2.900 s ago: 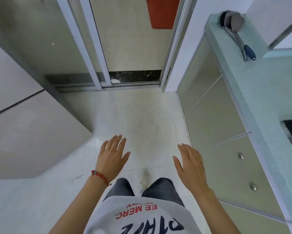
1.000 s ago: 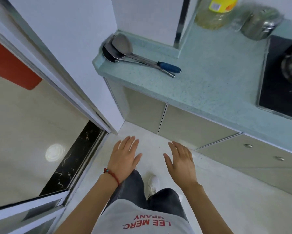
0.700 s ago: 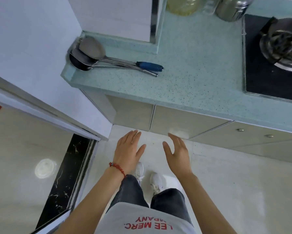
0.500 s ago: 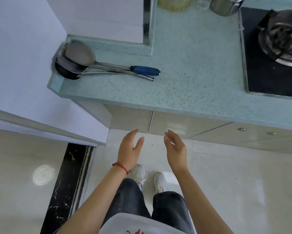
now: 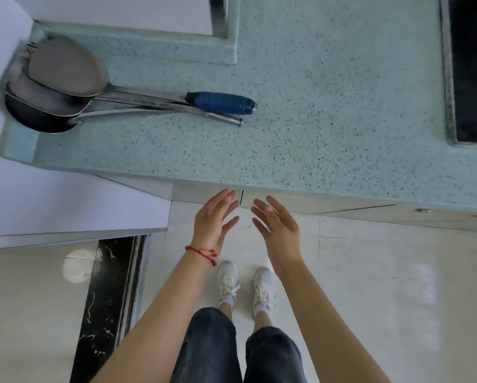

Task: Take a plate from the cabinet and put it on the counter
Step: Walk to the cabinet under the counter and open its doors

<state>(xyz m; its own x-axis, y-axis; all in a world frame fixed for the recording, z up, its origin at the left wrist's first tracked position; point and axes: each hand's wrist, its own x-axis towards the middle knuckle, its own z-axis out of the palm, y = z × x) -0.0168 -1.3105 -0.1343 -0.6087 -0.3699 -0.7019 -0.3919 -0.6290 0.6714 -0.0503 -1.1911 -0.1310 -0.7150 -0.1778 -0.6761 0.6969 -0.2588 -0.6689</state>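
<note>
I look straight down at a speckled teal counter (image 5: 328, 111). Below its front edge run pale cabinet doors (image 5: 281, 203), shut, with a seam between two of them. My left hand (image 5: 214, 219), with a red string at the wrist, and my right hand (image 5: 277, 223) reach side by side toward that seam, fingers spread, palms turned toward each other, holding nothing. The fingertips are close to the door fronts; touch cannot be told. No plate is in view.
Metal ladles and a blue-handled spatula (image 5: 99, 98) lie at the counter's left end by a white wall (image 5: 52, 200). A black hob (image 5: 472, 70) sits at the right. Two round knobs (image 5: 423, 210) mark further doors. White floor tiles and my shoes (image 5: 244, 286) lie below.
I have turned from the doorway and stepped up to the counter. Both hands have risen and come together near the cabinet doors' seam, palms turning inward.
</note>
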